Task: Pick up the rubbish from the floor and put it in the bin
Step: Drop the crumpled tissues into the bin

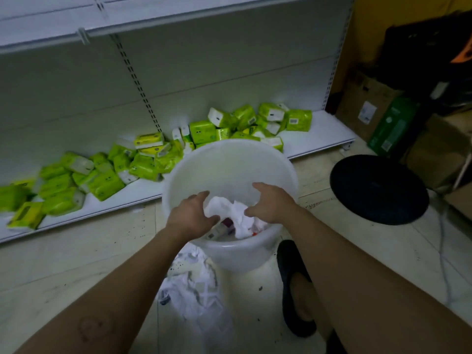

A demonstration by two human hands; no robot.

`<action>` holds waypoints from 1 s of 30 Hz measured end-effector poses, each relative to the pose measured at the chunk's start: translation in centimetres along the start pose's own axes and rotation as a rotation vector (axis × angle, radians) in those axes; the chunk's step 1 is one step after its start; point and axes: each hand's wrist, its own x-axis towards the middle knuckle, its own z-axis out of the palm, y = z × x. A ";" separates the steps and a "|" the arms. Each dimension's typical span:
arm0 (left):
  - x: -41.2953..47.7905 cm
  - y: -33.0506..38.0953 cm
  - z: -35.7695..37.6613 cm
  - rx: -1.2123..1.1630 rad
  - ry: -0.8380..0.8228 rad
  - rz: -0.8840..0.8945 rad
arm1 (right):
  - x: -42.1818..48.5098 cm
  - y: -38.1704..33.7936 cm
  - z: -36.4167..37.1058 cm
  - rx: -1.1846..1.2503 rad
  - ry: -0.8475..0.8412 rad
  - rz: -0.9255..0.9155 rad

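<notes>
nearest the camera, on the bin's near side, a pile of crumpled paper rubbish (194,290) lies on the floor (76,256), touching the base of the bin (229,162). a foot in a dark shoe (291,272) stands just right of that pile, close to the bin's near wall.

both hands are over the bin's mouth. the left grip (191,215) is clamped on a wad of white paper (229,208), fingers curled over the top of it and thumb tucked under. the right grip (270,203) sits on the wad's other side, fingers bent like a claw with the tips on the paper; can't tell if it's really pinching or just touching. the wad hangs inside the rim, above a small carton (217,232) and other scraps already in the bin.

rim is wide and round, and the far half of the bin's mouth is open. left of the bin is bare tiled floor. right of it, a bit apart, is a round black stool (378,187). right behind the bin runs a low white shelf (319,139) covered in scattered green tissue packs (204,131), its front edge just beside the bin's far wall. cardboard boxes (367,103) are far right, beyond the stool.
</notes>
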 end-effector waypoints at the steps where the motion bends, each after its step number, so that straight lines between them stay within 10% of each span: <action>1: -0.8 -0.3 -0.3 0.022 0.013 0.010 | -0.4 -0.5 0.2 -0.007 -0.008 -0.017; 14: -13.3 -8.5 -3.1 -0.045 0.084 -0.051 | -9.4 -10.0 8.3 -0.077 -0.072 -0.312; 30: -12.6 -18.1 9.6 -0.061 -0.298 -0.272 | -4.8 -1.5 23.0 -0.448 -0.647 0.083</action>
